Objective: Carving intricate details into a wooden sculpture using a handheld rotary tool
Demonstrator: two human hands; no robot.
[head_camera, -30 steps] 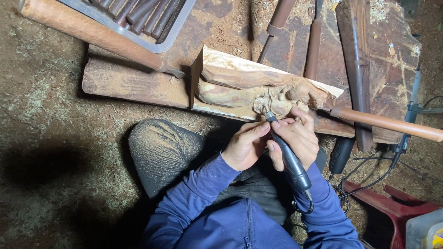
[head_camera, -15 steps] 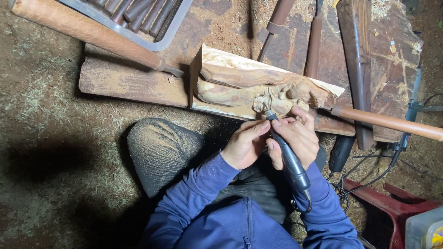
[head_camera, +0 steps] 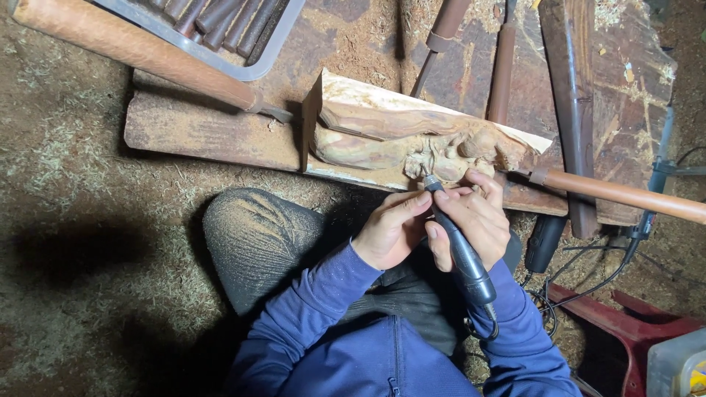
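the wood carving (head_camera: 412, 143), a pale block with a figure half cut out of its front, lies on a dark plank (head_camera: 213, 136) on the sawdust-strewn floor, just ahead of the person's knee (head_camera: 257, 235). the tip of a black rotary tool (head_camera: 456, 242) touches the carved figure near its lower edge. the right hand (head_camera: 474, 220) has its grip clenched around the tool's body, pen-fashion, with fingertips close to the bit. the left hand (head_camera: 393, 228) has its grip closed against the tool's front end, the fingers pressed to it from the side (the two hands touch each other there). the tool's cord runs down past the blue sleeve (head_camera: 515, 323).

a long wooden handle (head_camera: 140, 48) lies aslant across the upper left, its metal end against the block's left face. another brown handle (head_camera: 625, 195) reaches in from the right, meeting the carving's right end. a grey tray of chisels (head_camera: 213, 22) sits at the top, more tool handles (head_camera: 504, 59) rest on boards beyond the carving, and a red stool (head_camera: 632, 323) stands at lower right.
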